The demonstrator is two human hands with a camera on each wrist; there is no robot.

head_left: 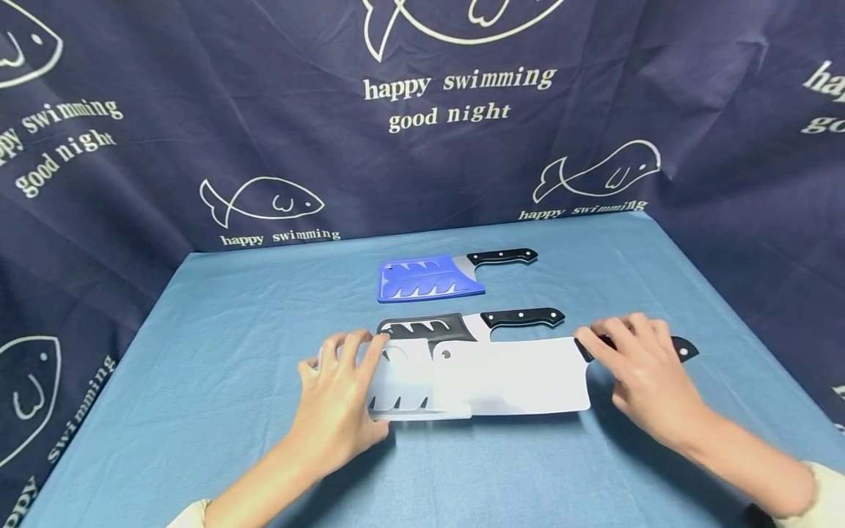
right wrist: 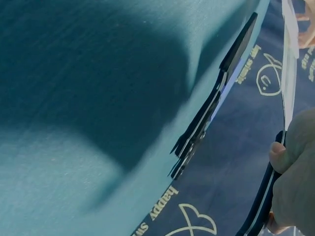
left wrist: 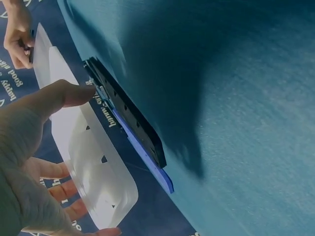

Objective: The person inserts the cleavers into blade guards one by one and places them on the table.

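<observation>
Gripped by its black handle, a cleaver (head_left: 521, 378) is held by my right hand (head_left: 640, 374) with the wide blade pointing left. My left hand (head_left: 339, 392) holds a translucent white blade cover (head_left: 409, 381) by its left part, thumb on the near edge and fingers on the far edge. The far end of the blade sits inside the cover, while the handle side of the blade is bare. In the left wrist view the cover (left wrist: 93, 157) is up off the table, shadow below. The right wrist view shows the right hand (right wrist: 298, 177) round the handle (right wrist: 258, 201).
Behind them on the blue tablecloth (head_left: 231, 330) lies a cleaver in a black cover (head_left: 449, 326). Farther back is another cleaver in a blue cover (head_left: 429, 279). Both handles point right. A dark printed curtain (head_left: 436, 176) hangs along the back and sides.
</observation>
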